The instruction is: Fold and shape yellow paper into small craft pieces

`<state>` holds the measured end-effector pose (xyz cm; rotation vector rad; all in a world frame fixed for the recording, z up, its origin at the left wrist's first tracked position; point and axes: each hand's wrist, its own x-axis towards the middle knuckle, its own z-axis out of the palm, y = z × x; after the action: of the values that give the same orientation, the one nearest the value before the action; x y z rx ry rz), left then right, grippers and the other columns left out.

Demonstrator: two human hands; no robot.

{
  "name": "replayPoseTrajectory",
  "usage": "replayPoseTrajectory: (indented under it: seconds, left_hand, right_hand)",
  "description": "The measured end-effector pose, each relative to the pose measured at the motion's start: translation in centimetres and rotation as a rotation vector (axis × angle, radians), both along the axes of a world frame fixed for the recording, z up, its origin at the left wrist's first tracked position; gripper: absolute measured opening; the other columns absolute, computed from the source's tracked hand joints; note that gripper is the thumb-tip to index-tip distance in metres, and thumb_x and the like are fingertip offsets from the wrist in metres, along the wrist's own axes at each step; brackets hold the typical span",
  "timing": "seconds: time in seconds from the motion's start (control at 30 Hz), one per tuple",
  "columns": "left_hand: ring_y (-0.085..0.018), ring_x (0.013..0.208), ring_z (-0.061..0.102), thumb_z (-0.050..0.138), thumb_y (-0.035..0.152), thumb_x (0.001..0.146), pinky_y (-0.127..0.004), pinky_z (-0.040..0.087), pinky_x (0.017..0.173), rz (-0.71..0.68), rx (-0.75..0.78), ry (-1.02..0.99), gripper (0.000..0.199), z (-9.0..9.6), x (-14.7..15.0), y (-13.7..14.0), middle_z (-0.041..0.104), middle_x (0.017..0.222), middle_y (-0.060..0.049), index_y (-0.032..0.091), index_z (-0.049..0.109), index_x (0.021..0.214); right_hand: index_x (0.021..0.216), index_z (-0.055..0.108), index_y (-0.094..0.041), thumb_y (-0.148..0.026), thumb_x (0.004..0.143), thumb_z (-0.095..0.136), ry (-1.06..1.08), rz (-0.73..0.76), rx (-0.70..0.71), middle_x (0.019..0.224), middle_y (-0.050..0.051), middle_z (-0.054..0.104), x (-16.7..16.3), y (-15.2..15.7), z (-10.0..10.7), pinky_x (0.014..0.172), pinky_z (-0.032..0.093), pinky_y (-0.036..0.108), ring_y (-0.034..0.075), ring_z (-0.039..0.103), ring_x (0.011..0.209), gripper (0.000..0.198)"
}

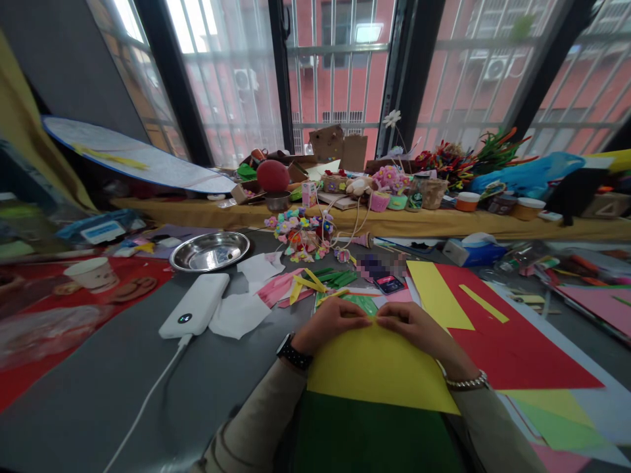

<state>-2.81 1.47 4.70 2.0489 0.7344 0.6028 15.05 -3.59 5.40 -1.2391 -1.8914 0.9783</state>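
My left hand (340, 323) and my right hand (407, 323) meet at the far edge of a yellow paper sheet (379, 374), thumbs and fingertips pinched close together. A bit of yellow paper shows at the fingertips; whether it is the sheet's own edge or a separate strip, I cannot tell. Under the near end of the sheet lies a dark green surface (374, 433). Just beyond my hands are green paper strips (335, 277) and yellow paper strips (306, 285). A red paper sheet (522, 348) lies to the right, with a loose yellow strip (483, 303) on it.
On the left stand a white power bank (197, 305) with a cable, a metal dish (210, 253) and a paper cup (93, 273). A phone (387, 281) lies beyond my hands, near small craft flowers (300, 233). Craft supplies crowd the windowsill (315, 222).
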Motion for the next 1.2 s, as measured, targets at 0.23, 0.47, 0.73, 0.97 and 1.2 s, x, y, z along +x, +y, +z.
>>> replayPoseTrajectory:
  seconds: [0.23, 0.47, 0.73, 0.97, 1.2]
  left_hand:
    - [-0.012, 0.061, 0.051, 0.051, 0.036, 0.068, -0.017, 0.035, 0.051, 0.008, 0.018, 0.018, 0.025, 0.2, -0.1, 0.0, 0.061, 0.066, -0.001, 0.015, 0.063, 0.073]
    - [-0.011, 0.061, 0.052, 0.05, 0.037, 0.07, -0.016, 0.035, 0.051, 0.001, 0.045, 0.06, 0.026, 0.1, -0.1, 0.1, 0.061, 0.066, -0.001, 0.014, 0.063, 0.074]
    - [-0.012, 0.064, 0.053, 0.047, 0.035, 0.072, -0.018, 0.036, 0.056, 0.029, 0.179, 0.111, 0.025, -0.3, 0.0, 0.2, 0.063, 0.07, -0.002, 0.016, 0.063, 0.075]
    - [-0.012, 0.064, 0.053, 0.048, 0.035, 0.071, -0.017, 0.036, 0.053, 0.03, 0.126, 0.088, 0.025, 0.0, 0.1, -0.1, 0.063, 0.069, -0.002, 0.015, 0.063, 0.074]
    - [-0.013, 0.063, 0.053, 0.049, 0.036, 0.07, -0.018, 0.036, 0.053, 0.026, 0.101, 0.051, 0.027, -0.2, 0.1, 0.1, 0.062, 0.069, -0.003, 0.014, 0.063, 0.074]
  right_hand:
    - [0.073, 0.057, -0.016, -0.033, 0.075, 0.046, -0.005, -0.007, 0.008, 0.065, -0.001, 0.053, -0.1, 0.1, -0.1, 0.05, 0.034, 0.019, 0.011, 0.047, 0.059, 0.02]
    - [0.075, 0.057, -0.017, -0.033, 0.076, 0.045, 0.0, 0.016, 0.014, 0.067, -0.001, 0.055, 0.0, 0.2, -0.3, 0.051, 0.036, 0.019, 0.012, 0.049, 0.062, 0.02]
    - [0.073, 0.058, -0.016, -0.031, 0.076, 0.045, -0.127, -0.034, 0.13, 0.068, 0.001, 0.059, -0.1, 0.8, -1.1, 0.056, 0.038, 0.021, 0.014, 0.053, 0.065, 0.02]
    - [0.075, 0.058, -0.017, -0.031, 0.076, 0.045, -0.097, -0.018, 0.108, 0.069, 0.001, 0.058, 0.1, 0.6, -0.8, 0.055, 0.038, 0.021, 0.014, 0.052, 0.065, 0.02]
    - [0.075, 0.058, -0.017, -0.03, 0.077, 0.045, -0.065, -0.003, 0.085, 0.07, 0.0, 0.057, 0.0, 0.5, -0.5, 0.056, 0.037, 0.02, 0.013, 0.051, 0.066, 0.019]
